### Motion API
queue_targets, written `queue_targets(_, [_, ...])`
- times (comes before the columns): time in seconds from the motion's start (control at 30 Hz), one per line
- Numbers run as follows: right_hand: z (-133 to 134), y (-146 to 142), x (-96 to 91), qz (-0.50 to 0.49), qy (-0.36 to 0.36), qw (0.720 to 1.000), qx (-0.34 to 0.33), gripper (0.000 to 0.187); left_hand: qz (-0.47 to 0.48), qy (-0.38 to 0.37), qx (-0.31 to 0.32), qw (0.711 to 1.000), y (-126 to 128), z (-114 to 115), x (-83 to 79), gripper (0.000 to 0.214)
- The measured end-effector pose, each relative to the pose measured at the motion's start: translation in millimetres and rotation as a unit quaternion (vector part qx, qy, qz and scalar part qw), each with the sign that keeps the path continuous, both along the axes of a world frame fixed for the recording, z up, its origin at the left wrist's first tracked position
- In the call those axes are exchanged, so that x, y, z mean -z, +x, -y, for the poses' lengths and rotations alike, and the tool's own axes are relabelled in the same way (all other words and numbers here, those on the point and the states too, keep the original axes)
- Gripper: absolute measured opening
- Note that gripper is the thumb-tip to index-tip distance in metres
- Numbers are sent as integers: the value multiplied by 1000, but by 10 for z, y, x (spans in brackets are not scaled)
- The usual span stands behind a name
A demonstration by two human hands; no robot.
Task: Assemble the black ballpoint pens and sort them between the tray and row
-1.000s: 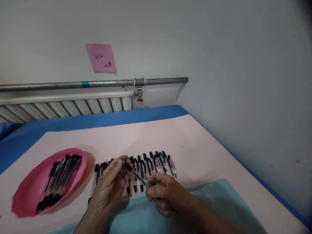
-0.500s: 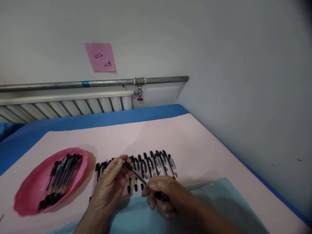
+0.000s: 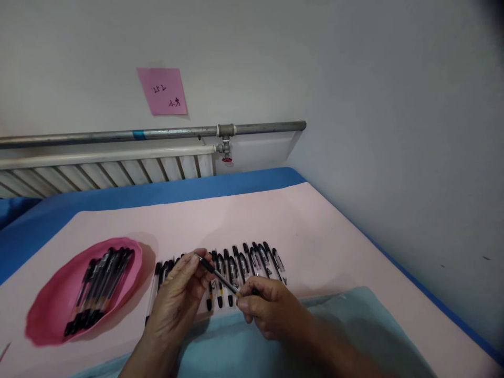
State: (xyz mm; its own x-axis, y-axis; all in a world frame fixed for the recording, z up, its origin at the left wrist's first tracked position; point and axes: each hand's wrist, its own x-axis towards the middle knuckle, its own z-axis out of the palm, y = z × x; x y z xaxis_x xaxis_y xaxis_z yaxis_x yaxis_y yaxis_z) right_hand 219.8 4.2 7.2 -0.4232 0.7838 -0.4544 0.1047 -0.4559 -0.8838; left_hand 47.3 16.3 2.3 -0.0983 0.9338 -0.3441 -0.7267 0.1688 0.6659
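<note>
A pen (image 3: pixel 223 282) with a clear barrel and black grip slants between my two hands above the table. The thumb and fingers of my left hand (image 3: pixel 179 294) pinch it at the tip end. My right hand (image 3: pixel 270 307) is closed round its rear end, fingers curled, and something black shows between them. Just behind the hands lies a row of black-ended pens (image 3: pixel 230 268) with separate clear, black-clipped caps (image 3: pixel 277 257) among them. My left hand covers part of that row.
On the left stands a pink scalloped bowl (image 3: pixel 43 315) holding several capped pens (image 3: pixel 98 286). A pale pink sheet (image 3: pixel 252 215) covers the blue table (image 3: pixel 189 186). Light blue cloth (image 3: pixel 354 315) lies at the near edge. Behind are a radiator (image 3: pixel 110 173) and a metal pipe (image 3: pixel 177 134).
My right hand has turned and its fingers have curled in at the pen's rear end. The black end that stuck out below them is now mostly hidden. My left hand keeps its pinch.
</note>
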Motion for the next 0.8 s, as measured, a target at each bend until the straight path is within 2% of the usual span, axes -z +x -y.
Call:
queue_targets(0.1, [25, -4, 30, 114, 174, 978, 30, 10, 5, -9, -26, 1000, -19, -27, 5, 11])
queue_targets(0.17, [36, 6, 27, 160, 228, 960, 41, 12, 10, -9, -48, 999, -61, -56, -1, 11])
queue_targets(0.27, [37, 21, 15, 183, 224, 957, 41, 11, 27, -11, -75, 997, -150, -96, -22, 9])
queue_targets(0.43, [38, 19, 9, 167, 206, 964, 29, 9, 63, -14, -68, 996, -270, -135, -14, 8])
queue_targets(0.67, [16, 88, -37, 160, 226, 961, 4, 7, -9, -21, -177, 984, -461, -233, 29, 8])
queue_targets(0.8, [-73, 264, -85, 140, 256, 956, 6, 10, -29, -21, -182, 983, -585, -248, -4, 11])
